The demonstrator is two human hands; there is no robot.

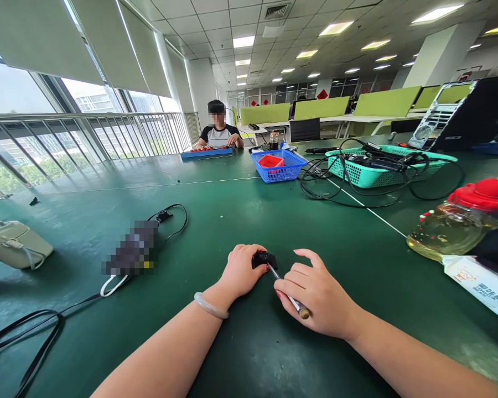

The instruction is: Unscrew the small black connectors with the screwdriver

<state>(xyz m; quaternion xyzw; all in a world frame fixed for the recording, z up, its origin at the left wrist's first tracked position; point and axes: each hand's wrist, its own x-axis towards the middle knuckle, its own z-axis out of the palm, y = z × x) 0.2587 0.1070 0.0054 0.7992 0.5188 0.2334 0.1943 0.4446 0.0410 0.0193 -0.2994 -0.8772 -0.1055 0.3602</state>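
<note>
My left hand point(243, 271) is closed around a small black block-like part point(264, 258), keeping it on or just above the green table. Its fingers hide part of the block, so I cannot tell its exact kind. In my right hand point(315, 296) is a slim metal screwdriver point(295, 304), pinched between thumb and fingers with the little finger raised. The shaft slants up and left, and its tip meets the near side of the black part. The rounded brownish end of the handle points toward me.
On the green table point(216, 221) stand a blue basket point(280, 176) with a red tray and a teal basket point(382, 179) of tangled cables. A teapot-like jar point(452, 229) is at right, a white packet point(481, 284) near it. Left lies a pouch point(20, 243). A person point(218, 132) sits opposite.
</note>
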